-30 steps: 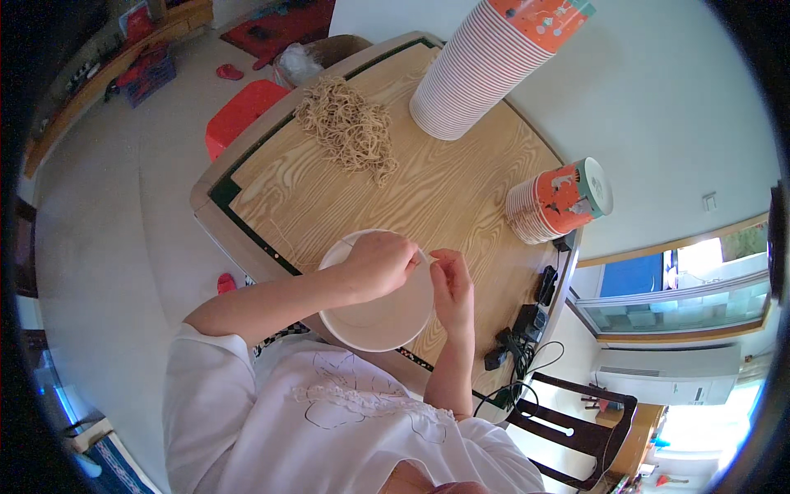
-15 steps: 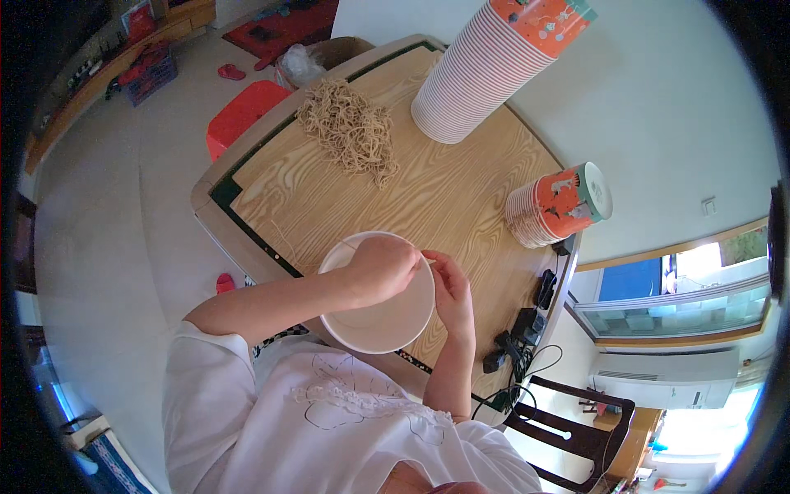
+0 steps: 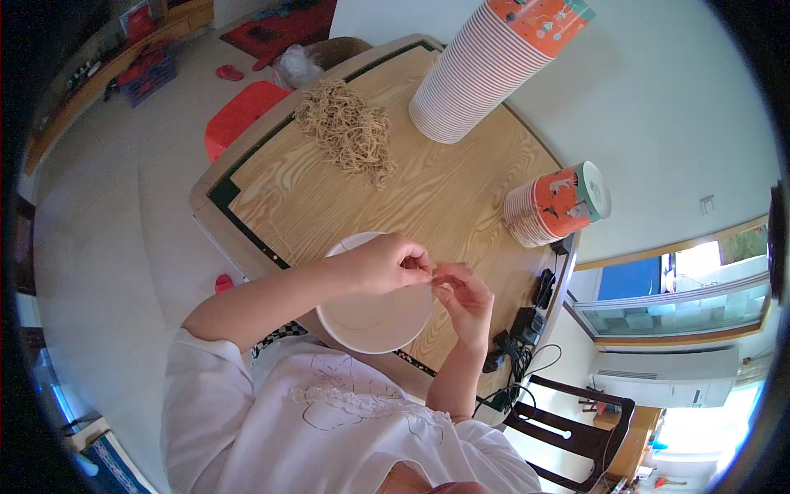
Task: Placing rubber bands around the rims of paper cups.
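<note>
A large white paper bucket [image 3: 374, 323] stands mouth up at the table's near edge, against my body. Over its right rim, my left hand [image 3: 393, 262] and my right hand [image 3: 465, 298] meet fingertip to fingertip. Both are closed in a pinch on what looks like a thin strand of twine, mostly hidden by the fingers. Part of a pale strand shows by the bucket's far rim, beside my left wrist. Farther off on the wooden table [image 3: 321, 198] lies a tangled heap of tan twine [image 3: 350, 132]. One loose strand rests left of the bucket.
A tall leaning stack of nested paper buckets [image 3: 473, 82] stands at the far side. A shorter stack [image 3: 551, 206] with an orange and green print lies tilted at the right. Black adapters and cables [image 3: 522, 337] run along the right edge. A red stool [image 3: 239, 115] stands left.
Both hands have shifted slightly; the right has turned and moved a little right and lower, its fingers now lifted above the rim. The bucket stays in place.
</note>
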The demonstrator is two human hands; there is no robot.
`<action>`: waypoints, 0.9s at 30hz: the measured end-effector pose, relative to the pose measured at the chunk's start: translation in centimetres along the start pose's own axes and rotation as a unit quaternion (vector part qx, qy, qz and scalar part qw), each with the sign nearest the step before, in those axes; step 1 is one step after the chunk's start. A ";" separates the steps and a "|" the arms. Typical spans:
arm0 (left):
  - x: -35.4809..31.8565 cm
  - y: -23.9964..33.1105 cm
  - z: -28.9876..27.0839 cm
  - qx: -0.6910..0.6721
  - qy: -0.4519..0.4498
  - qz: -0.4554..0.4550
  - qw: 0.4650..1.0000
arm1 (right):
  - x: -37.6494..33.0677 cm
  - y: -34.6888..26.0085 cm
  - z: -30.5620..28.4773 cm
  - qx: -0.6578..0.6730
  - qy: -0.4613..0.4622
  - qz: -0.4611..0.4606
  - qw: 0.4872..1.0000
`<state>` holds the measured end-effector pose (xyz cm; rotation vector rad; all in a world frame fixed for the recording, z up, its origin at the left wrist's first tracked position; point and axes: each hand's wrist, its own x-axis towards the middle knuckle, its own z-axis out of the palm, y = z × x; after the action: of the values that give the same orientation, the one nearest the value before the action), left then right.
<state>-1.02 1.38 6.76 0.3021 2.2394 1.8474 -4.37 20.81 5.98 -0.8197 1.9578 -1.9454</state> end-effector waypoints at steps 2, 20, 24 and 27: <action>0.2 -0.3 0.1 -0.029 -0.016 -0.006 0.999 | -0.1 0.4 -0.3 -0.033 -0.018 -0.038 0.999; 0.1 -0.8 0.3 -0.116 0.008 -0.018 0.993 | 0.1 1.5 -0.1 -0.134 0.027 -0.033 0.990; 0.0 -0.5 0.2 -0.040 0.071 0.025 0.996 | 0.1 1.3 0.6 -0.144 0.035 -0.020 0.989; 0.1 -0.2 0.4 -0.003 0.097 0.050 0.994 | 0.2 1.3 0.6 -0.182 0.009 -0.035 0.983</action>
<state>-1.01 1.75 6.52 0.2496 2.3848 2.0128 -4.48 20.08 4.69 -0.9729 2.3652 -1.6547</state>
